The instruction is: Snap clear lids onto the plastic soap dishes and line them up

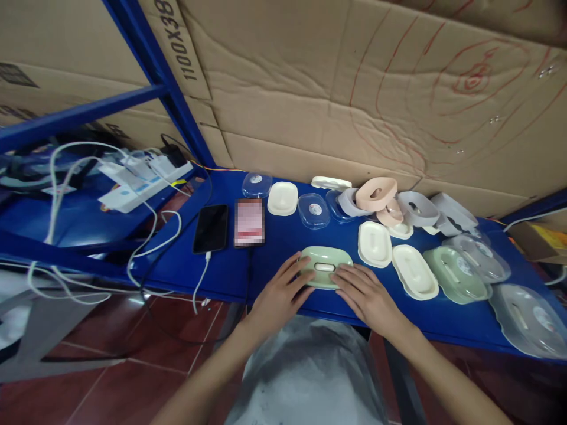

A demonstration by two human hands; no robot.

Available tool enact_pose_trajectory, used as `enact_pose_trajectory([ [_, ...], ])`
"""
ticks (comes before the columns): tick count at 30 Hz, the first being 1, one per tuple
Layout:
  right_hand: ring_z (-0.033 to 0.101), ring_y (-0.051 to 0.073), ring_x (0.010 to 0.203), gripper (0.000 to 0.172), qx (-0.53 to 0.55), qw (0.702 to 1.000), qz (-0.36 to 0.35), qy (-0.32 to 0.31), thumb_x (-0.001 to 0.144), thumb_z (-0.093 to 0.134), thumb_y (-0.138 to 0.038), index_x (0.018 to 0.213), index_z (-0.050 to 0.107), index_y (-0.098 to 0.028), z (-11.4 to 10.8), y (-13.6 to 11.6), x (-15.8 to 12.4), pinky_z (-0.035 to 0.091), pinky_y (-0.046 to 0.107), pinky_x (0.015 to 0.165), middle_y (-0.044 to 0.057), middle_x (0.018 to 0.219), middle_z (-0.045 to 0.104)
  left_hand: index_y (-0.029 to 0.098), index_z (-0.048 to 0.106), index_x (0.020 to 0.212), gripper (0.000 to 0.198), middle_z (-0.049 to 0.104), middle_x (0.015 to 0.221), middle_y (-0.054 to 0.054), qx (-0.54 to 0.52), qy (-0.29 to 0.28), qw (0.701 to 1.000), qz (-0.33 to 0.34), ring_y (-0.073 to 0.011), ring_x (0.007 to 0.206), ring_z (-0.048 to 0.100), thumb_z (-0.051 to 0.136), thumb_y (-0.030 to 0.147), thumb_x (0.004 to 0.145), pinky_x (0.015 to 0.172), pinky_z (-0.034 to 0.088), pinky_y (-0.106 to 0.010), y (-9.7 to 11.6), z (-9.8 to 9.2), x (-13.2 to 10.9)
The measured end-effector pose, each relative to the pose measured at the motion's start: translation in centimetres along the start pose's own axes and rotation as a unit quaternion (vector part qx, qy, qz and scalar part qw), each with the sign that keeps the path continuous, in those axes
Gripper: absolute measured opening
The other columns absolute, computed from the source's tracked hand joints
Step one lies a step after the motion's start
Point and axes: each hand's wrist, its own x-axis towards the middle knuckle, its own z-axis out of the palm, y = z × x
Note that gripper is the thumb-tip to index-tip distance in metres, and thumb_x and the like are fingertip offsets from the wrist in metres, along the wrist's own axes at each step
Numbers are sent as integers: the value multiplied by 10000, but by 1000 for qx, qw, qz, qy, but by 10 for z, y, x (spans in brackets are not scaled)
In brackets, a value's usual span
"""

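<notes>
A pale green oval plastic box [325,264] lies on the blue shelf [274,248] right in front of me. My left hand [280,293] rests against its left end, fingers stretched over the rim. On the box's right end lies my right hand [364,293], fingers spread and flat. Neither hand is wrapped round the box.
Right of the green box lie cream oval lids [374,243], another green box [456,273] and clear lids [527,319]. Behind are grey and pink parts [376,193]. A black phone [211,228] on a cable and a second phone [249,221] lie to the left. Cardboard walls the back.
</notes>
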Motion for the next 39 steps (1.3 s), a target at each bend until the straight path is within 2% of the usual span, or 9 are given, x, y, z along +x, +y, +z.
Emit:
enact_pose_trajectory([
  [3, 676, 268, 1307, 354, 5, 1000, 4, -11, 1071, 585, -261, 1418, 659, -270, -9, 7, 13, 531, 525, 1131, 84, 1360, 744, 234, 656, 1329, 274, 614, 1505, -116, 0, 2, 1000, -3, -314, 1538, 464, 629, 236, 1057, 1203, 534, -554, 1, 0, 1],
  [6, 671, 272, 1297, 358, 13, 999, 40, -3, 1103, 491, -290, 1413, 670, -272, -13, 23, 52, 530, 507, 1114, 88, 1375, 733, 246, 654, 1326, 284, 619, 1488, -119, 0, 4, 1000, -12, -325, 1527, 478, 653, 264, 1043, 1184, 549, -555, 5, -1, 1],
  [11, 505, 402, 1456, 487, -30, 988, 153, -9, 1052, 590, -449, 1463, 598, -188, 22, 47, 138, 458, 604, 1151, 188, 1594, 535, 226, 660, 1208, 213, 594, 1453, -145, 17, 54, 998, -27, -333, 1455, 550, 702, 280, 1007, 1156, 564, -533, 7, 0, 0],
  [15, 578, 444, 1329, 499, 9, 976, 217, -15, 929, 768, -398, 1322, 616, -132, 46, 56, 170, 474, 653, 1081, 252, 1416, 624, 212, 654, 1169, 191, 585, 1427, -154, 17, 74, 997, -35, -325, 1417, 570, 715, 258, 995, 1147, 562, -525, 6, 0, -1],
  [20, 683, 291, 1215, 331, 77, 976, 202, 0, 967, 679, -325, 1261, 591, -202, 25, 69, 139, 569, 463, 1035, 147, 1315, 696, 246, 652, 1228, 246, 565, 1475, -137, -25, 63, 995, -69, -322, 1436, 565, 723, 272, 994, 1174, 542, -520, 4, -1, -1],
  [24, 698, 256, 1251, 409, 224, 958, 176, 21, 1032, 605, -394, 1410, 533, -256, -7, 62, 84, 605, 455, 1040, 123, 1381, 690, 313, 482, 1517, 629, 439, 1612, -145, -70, 48, 988, -130, -325, 1470, 547, 770, 248, 962, 1204, 513, -518, 4, -3, 0],
  [28, 622, 251, 1386, 508, 281, 952, 117, -39, 1074, 567, -370, 1565, 450, -318, -25, 44, 41, 526, 486, 1175, 112, 1486, 637, 362, 298, 1655, 883, 300, 1720, -146, -90, 47, 984, -149, -332, 1532, 479, 810, 294, 938, 1229, 483, -507, 2, -6, 2],
  [34, 558, 280, 1449, 463, 223, 973, 60, -30, 1056, 602, -320, 1515, 545, -320, -14, 25, 26, 506, 536, 1198, 123, 1502, 599, 350, 409, 1582, 698, 438, 1659, -112, -90, 20, 987, -133, -298, 1531, 479, 761, 324, 980, 1244, 461, -507, 0, -6, 1],
  [39, 555, 263, 1444, 623, 129, 992, -5, -5, 1052, 590, -214, 1634, 415, -350, -3, 9, 22, 314, 651, 1305, 102, 1421, 625, 288, 558, 1363, 473, 519, 1531, -125, -98, 59, 985, -127, -287, 1448, 559, 793, 334, 954, 1215, 488, -511, -1, -5, 0],
])
